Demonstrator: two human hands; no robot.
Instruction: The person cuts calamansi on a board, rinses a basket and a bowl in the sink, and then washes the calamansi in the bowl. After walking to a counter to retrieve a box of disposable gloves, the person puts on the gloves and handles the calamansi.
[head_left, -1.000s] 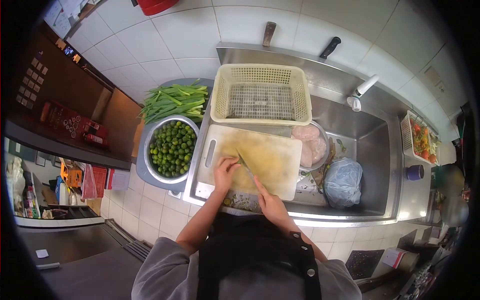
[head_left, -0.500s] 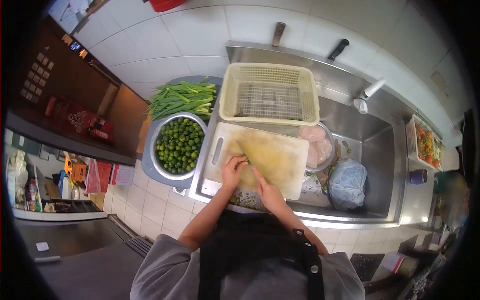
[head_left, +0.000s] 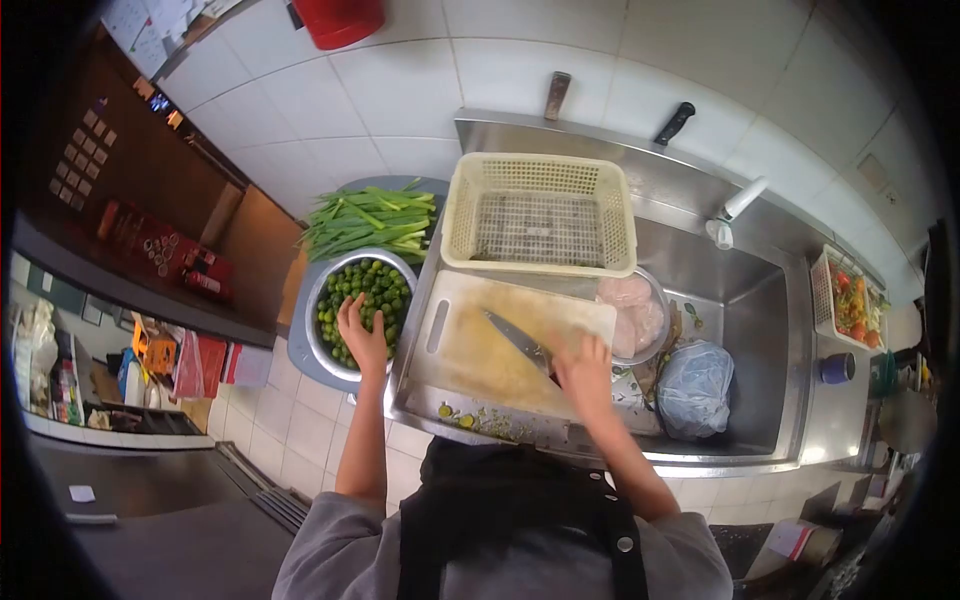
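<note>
My left hand [head_left: 364,338] reaches into a steel bowl [head_left: 402,362] heaped with small green limes [head_left: 366,282]; its fingers are spread over the fruit. My right hand [head_left: 584,372], partly smeared by motion, is at the right side of the white cutting board [head_left: 470,372], closed about the handle end of a knife [head_left: 517,334]. The blade lies low over the yellow-stained board, pointing up and left, with a small green bit on it near the handle. The handle itself is hidden by the hand.
A cream plastic basket [head_left: 632,255] stands behind the board. Raw pale meat [head_left: 630,310] fills a bowl in the sink [head_left: 752,292], near a tied plastic bag [head_left: 695,388]. Green onions [head_left: 370,222] lie behind the limes. Cut lime scraps [head_left: 466,421] litter the front edge.
My left hand has left the board and moved left into the lime bowl. My right hand has shifted right with the knife, so more of the blade shows.
</note>
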